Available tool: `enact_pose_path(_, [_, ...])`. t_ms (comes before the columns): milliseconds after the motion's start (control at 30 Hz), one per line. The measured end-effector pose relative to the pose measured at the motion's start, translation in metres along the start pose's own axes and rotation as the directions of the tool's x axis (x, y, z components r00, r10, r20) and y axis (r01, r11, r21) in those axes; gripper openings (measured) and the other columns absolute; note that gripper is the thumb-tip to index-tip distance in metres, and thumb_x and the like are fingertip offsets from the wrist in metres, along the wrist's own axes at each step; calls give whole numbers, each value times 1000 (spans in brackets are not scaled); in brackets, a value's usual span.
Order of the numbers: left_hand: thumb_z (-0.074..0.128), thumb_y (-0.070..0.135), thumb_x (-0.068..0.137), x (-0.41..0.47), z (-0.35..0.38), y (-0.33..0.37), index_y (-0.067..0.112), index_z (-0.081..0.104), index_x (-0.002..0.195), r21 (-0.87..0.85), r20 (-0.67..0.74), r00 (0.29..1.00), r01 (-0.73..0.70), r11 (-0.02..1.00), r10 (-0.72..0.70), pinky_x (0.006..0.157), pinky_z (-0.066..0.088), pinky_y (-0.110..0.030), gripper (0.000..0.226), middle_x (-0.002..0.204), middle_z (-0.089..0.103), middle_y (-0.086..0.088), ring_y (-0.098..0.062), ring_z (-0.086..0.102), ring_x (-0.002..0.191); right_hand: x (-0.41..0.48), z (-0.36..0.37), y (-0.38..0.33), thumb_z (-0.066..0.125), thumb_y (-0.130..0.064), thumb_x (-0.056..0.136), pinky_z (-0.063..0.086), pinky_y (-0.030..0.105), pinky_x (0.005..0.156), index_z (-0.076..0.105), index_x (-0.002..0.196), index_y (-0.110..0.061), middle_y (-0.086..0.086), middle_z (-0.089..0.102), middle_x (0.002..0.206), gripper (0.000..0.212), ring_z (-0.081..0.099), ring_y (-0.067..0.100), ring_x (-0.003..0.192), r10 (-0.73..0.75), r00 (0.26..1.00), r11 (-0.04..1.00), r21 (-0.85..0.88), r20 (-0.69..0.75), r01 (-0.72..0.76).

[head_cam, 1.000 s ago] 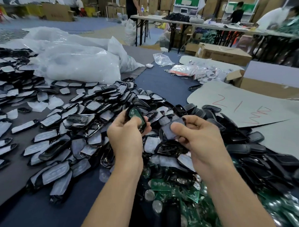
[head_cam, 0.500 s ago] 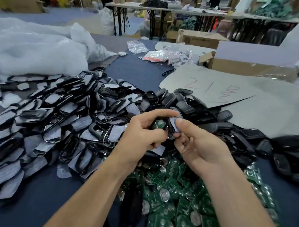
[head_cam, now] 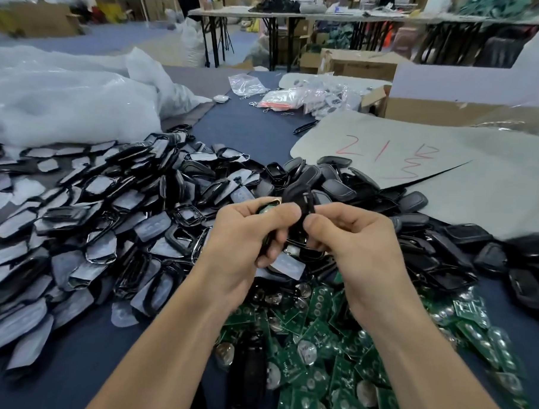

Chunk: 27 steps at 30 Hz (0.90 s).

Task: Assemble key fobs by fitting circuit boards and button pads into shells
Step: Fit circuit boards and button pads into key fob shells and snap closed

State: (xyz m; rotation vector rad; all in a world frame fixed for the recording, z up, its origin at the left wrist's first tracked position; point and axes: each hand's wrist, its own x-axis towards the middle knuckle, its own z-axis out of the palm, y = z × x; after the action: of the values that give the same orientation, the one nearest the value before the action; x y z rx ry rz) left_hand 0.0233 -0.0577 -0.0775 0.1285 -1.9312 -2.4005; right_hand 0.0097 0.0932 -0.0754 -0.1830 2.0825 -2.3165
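We're gripping a fob shell [head_cam: 266, 239] in the left hand [head_cam: 242, 243], fingers curled round it, a green circuit board [head_cam: 265, 209] showing inside near the top. The right hand [head_cam: 355, 251] is pinching a black cover piece [head_cam: 297, 192] against that shell, thumbs almost meeting. Both are hovering mid-frame over the table [head_cam: 253, 132]. Directly under the wrists a heap of loose circuit boards [head_cam: 333, 346] is lying. Film-covered shells [head_cam: 107, 215] are spreading left, dark back covers [head_cam: 421, 238] right. Beyond, we're seeing cardboard with red scrawl [head_cam: 387, 154] and white plastic bags [head_cam: 65, 102].
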Motion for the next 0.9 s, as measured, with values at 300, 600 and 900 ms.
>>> enact_pose_path(300, [73, 9, 89, 0, -2, -2, 21, 73, 63, 67, 2, 999, 52, 996, -53, 37, 25, -20, 28, 54, 51, -1, -13, 37, 42, 1, -1, 6, 78, -4, 84, 51, 23, 58, 83, 75, -20, 0, 68, 62, 19, 57, 11, 53, 140, 989, 982, 134, -46, -133])
enact_pose_path(600, [78, 6, 73, 2, -2, -8, 15, 80, 76, 270, -39, 999, 5, 963, 5, 41, 30, -20, 9, 51, 54, -4, -14, 38, 42, -1, -10, 8, 72, -1, 81, 51, 10, 85, 68, 124, -49, -32, 68, 111, 65, 64, -6, 94, -405, 907, 680, -625, 117, 384])
enact_pose_path(900, [79, 8, 85, 2, -6, -8, 25, 83, 78, 134, -38, 999, 26, 991, -21, 36, 28, -15, 18, 51, 54, -2, -10, 37, 38, 4, -14, 9, 80, 11, 74, 53, 19, 59, 83, 76, -21, 3, 77, 73, 32, 62, 11, 56, 71, 994, 982, 179, -88, -54])
